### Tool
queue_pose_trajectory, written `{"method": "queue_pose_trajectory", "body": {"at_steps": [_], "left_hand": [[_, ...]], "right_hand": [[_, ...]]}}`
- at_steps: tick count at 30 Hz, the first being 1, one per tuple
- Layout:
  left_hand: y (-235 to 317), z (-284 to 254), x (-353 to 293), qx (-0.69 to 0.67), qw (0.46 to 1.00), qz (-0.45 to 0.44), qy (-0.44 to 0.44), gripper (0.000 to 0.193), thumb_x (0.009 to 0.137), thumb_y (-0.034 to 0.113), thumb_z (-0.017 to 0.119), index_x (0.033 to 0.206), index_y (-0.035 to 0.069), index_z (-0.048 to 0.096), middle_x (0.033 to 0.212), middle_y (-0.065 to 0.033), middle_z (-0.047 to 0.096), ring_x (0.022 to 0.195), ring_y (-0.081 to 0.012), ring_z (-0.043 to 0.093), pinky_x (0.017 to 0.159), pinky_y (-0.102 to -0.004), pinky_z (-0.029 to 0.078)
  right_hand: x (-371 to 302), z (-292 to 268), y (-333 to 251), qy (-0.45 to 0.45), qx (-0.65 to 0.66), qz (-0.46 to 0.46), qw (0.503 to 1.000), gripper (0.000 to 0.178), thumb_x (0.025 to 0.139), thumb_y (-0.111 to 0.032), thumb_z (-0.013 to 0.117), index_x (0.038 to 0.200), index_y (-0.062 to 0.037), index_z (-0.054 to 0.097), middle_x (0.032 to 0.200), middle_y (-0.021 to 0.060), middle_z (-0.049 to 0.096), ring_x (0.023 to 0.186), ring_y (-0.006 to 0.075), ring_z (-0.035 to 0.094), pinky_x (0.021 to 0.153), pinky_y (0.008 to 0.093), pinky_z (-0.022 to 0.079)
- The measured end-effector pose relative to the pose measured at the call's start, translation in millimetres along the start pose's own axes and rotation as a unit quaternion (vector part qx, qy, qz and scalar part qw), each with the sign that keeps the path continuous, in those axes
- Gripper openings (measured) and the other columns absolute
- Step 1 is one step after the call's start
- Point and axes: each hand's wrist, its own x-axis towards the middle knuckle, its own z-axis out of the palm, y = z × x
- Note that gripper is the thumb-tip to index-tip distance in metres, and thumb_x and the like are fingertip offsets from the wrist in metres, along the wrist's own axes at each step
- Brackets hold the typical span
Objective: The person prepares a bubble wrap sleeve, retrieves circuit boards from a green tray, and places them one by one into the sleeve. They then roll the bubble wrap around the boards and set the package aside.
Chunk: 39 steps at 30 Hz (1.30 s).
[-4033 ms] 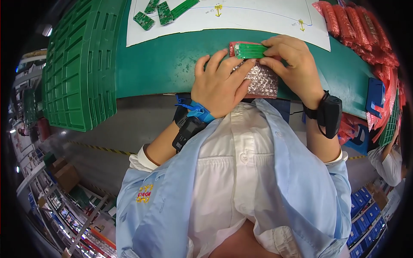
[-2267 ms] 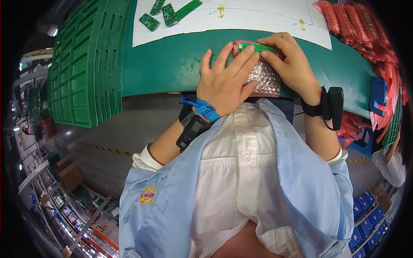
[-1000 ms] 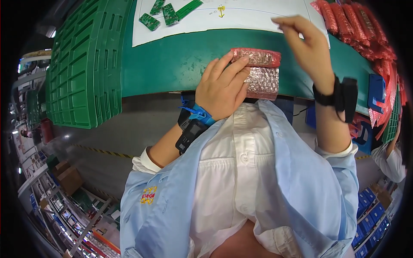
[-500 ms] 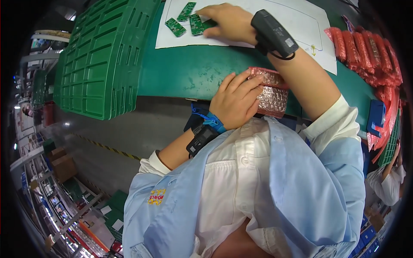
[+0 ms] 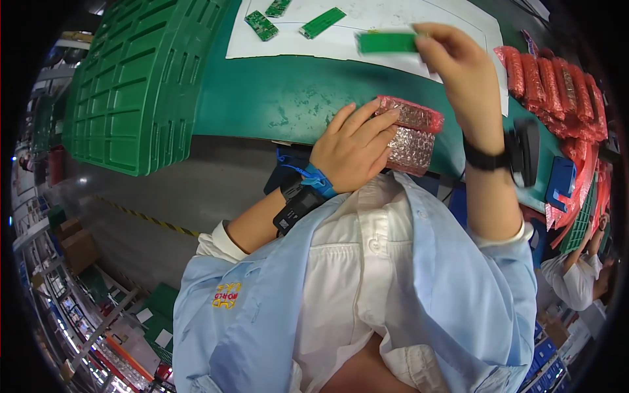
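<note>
My right hand is raised over the right part of the white sheet. Its thumb and fingers pinch one end of a green circuit board, which is blurred by motion. Near the table's front edge, my left hand holds a bubble-wrap bundle, its fingers laid over the left side. The bundle's upper part is folded and reddish, the lower part silvery; what is inside is hidden. Farther left on the white sheet lie three more circuit boards: one long board, a shorter board and another board cut by the frame edge.
A large green plastic crate stands at the left of the green tabletop. Several red bubble-wrapped packs lie at the far right. A blue holder sits by the right edge. Another person's sleeve shows lower right.
My right hand has lifted a circuit board off the sheet and carried it right and toward me. The left hand stays on the bubble-wrap bundle.
</note>
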Motion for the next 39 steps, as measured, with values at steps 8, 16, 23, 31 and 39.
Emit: {"method": "queue_pose_trajectory", "body": {"at_steps": [8, 16, 23, 31, 39], "left_hand": [[1, -1, 0, 0.016, 1.000, 0.001, -0.006, 0.030, 0.082, 0.022, 0.067, 0.110, 0.011, 0.067, 0.131, -0.0007, 0.054, 0.128, -0.0235, 0.045, 0.106, -0.0438, 0.035], [0, 1, -2, 0.028, 1.000, 0.011, -0.005, 0.031, 0.083, 0.023, 0.067, 0.112, 0.011, 0.067, 0.131, -0.0017, 0.054, 0.129, -0.0242, 0.044, 0.106, -0.0437, 0.037], [-4, 3, -1, -0.027, 0.998, 0.029, 0.043, 0.025, 0.078, 0.012, 0.068, 0.103, 0.008, 0.069, 0.122, -0.0056, 0.057, 0.119, -0.0272, 0.054, 0.099, -0.0428, 0.045], [-5, 2, -3, -0.050, 0.997, 0.019, 0.062, 0.023, 0.074, 0.007, 0.068, 0.097, 0.009, 0.070, 0.117, -0.0060, 0.059, 0.114, -0.0279, 0.057, 0.095, -0.0434, 0.048], [0, 1, -3, 0.042, 0.998, 0.027, 0.043, 0.022, 0.077, 0.016, 0.068, 0.099, 0.018, 0.070, 0.127, 0.0016, 0.057, 0.125, -0.0228, 0.048, 0.100, -0.0462, 0.038]], "right_hand": [[-96, 10, 15, 0.059, 0.086, 0.142, 0.984, 0.022, 0.089, -0.006, 0.066, 0.111, -0.0017, 0.068, 0.081, -0.0003, 0.063, 0.073, 0.0064, 0.054, 0.066, 0.0216, 0.045], [-95, 9, 4, 0.056, -0.090, 0.015, 0.994, 0.023, 0.087, -0.004, 0.067, 0.110, -0.0037, 0.068, 0.080, 0.0067, 0.061, 0.069, 0.0129, 0.056, 0.064, 0.0263, 0.047], [-100, 11, 8, 0.076, -0.137, -0.031, 0.987, 0.022, 0.086, -0.004, 0.067, 0.108, -0.0046, 0.068, 0.084, 0.0095, 0.061, 0.070, 0.0192, 0.058, 0.065, 0.0295, 0.048], [-97, 10, 2, 0.075, -0.237, -0.070, 0.966, 0.023, 0.084, -0.005, 0.068, 0.106, -0.0064, 0.068, 0.094, 0.0117, 0.061, 0.083, 0.0269, 0.057, 0.076, 0.0350, 0.048], [-89, 3, 14, -0.002, -0.197, -0.050, 0.979, 0.028, 0.084, -0.006, 0.066, 0.113, -0.0034, 0.065, 0.103, 0.0152, 0.059, 0.090, 0.0293, 0.058, 0.079, 0.0353, 0.047]]}}
